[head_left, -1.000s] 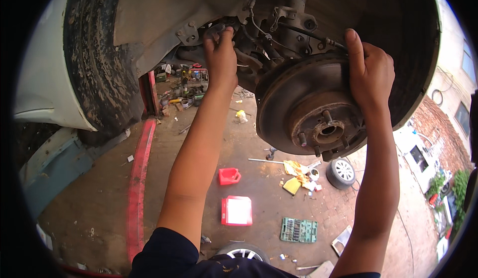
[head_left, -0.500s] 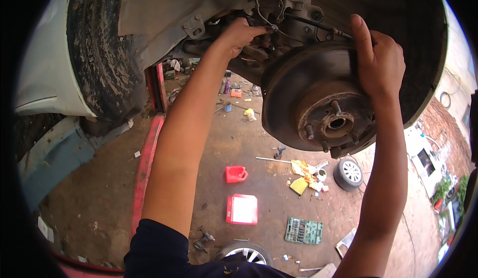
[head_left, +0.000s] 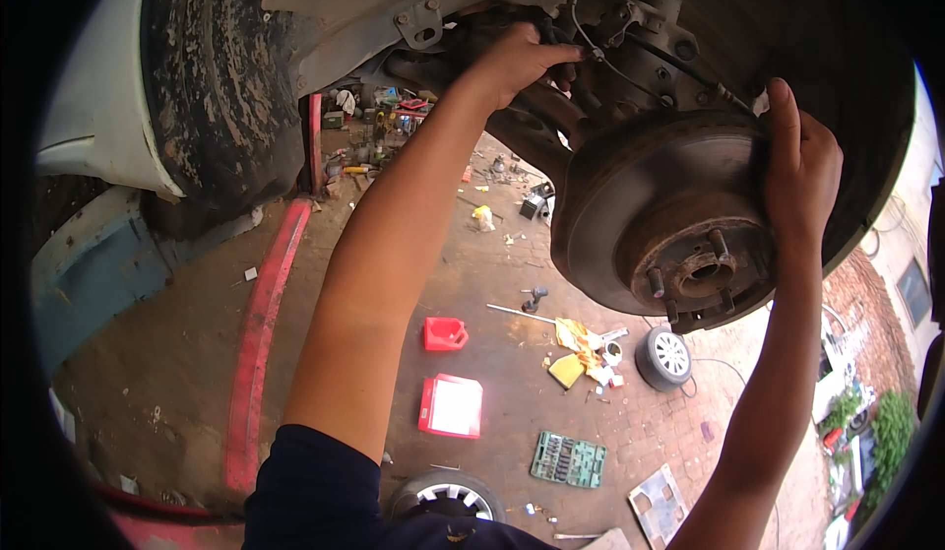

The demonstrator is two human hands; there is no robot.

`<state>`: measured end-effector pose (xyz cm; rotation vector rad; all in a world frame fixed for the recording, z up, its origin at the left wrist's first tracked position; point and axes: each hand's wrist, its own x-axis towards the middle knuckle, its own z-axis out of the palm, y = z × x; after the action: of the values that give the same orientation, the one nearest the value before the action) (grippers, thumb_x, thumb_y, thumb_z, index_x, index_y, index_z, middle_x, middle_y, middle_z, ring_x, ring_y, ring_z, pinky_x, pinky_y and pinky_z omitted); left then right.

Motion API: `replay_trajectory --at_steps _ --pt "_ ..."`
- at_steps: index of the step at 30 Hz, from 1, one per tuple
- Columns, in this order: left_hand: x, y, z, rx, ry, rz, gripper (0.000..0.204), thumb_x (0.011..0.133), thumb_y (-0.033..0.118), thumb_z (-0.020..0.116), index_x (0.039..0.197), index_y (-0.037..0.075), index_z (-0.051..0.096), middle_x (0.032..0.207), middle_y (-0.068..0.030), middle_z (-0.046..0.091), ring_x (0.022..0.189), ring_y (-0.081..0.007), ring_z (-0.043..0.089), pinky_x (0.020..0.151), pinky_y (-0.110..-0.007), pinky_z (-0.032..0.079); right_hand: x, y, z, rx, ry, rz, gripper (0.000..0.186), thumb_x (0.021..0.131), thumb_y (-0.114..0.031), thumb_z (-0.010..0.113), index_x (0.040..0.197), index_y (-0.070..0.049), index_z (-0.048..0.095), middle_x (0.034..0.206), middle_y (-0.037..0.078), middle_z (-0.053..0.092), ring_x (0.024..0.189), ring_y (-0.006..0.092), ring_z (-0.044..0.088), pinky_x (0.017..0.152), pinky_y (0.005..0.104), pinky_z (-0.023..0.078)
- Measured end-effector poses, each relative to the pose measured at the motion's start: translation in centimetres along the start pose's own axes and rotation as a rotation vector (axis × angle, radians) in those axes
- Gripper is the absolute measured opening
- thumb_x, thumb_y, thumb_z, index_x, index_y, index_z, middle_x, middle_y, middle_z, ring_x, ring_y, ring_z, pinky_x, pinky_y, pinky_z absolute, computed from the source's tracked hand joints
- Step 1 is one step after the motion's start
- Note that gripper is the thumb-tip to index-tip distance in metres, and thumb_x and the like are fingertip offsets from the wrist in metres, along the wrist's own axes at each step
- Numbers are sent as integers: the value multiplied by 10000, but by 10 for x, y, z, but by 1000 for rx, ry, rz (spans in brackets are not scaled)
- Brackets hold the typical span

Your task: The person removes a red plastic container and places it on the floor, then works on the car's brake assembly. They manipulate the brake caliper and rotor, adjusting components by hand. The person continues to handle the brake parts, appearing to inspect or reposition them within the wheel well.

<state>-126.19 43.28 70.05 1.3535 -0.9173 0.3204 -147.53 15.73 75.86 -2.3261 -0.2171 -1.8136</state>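
Disc of dark brown metal [head_left: 625, 191], round, with studs around rusty hub, inside the dark wheel arch [head_left: 842, 67]. At its right edge, right hand [head_left: 807, 171], thumb upright, fingers hidden; cannot tell the grip, open or closed. Left of the disc, among suspension parts, left hand [head_left: 517, 63], thumb close to thin grey cable [head_left: 578, 20]; cannot tell this grip also. Below, on brown floor [head_left: 512, 402], red plastic jug [head_left: 440, 335].

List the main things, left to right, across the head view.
White painted car panel, long red metal beam, handled red plastic container, bare left hand, dark round metal brake disc, bare right hand, leafy green plants.
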Motion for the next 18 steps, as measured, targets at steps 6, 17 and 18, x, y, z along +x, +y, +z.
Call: replay_trajectory --at_steps 6,17,18 --pt "1 6 6 102 -44 41 182 923 214 765 957 40 724 855 -54 743 763 -118 667 739 -279 519 -1 -3 2 77 16 -10 731 992 -637 577 690 28 600 577 143 485 568 213 427 574 403 373" --pt "25 -1 6 -697 -16 8 317 851 316 757 1047 86 660 985 -66 709 916 -221 704 788 -304 518 -8 0 -3 222 -18 -81 570 1092 -439 493 675 -57 415 618 -39 331 630 83 280 576 325 209" --pt "23 7 12 -726 21 27 401 948 326 611 1234 46 619 1122 -108 720 976 -281 721 950 -423 545 -9 -1 -5 218 -29 -81 566 1095 -433 487 677 -59 415 618 -38 332 631 82 280 577 324 210"
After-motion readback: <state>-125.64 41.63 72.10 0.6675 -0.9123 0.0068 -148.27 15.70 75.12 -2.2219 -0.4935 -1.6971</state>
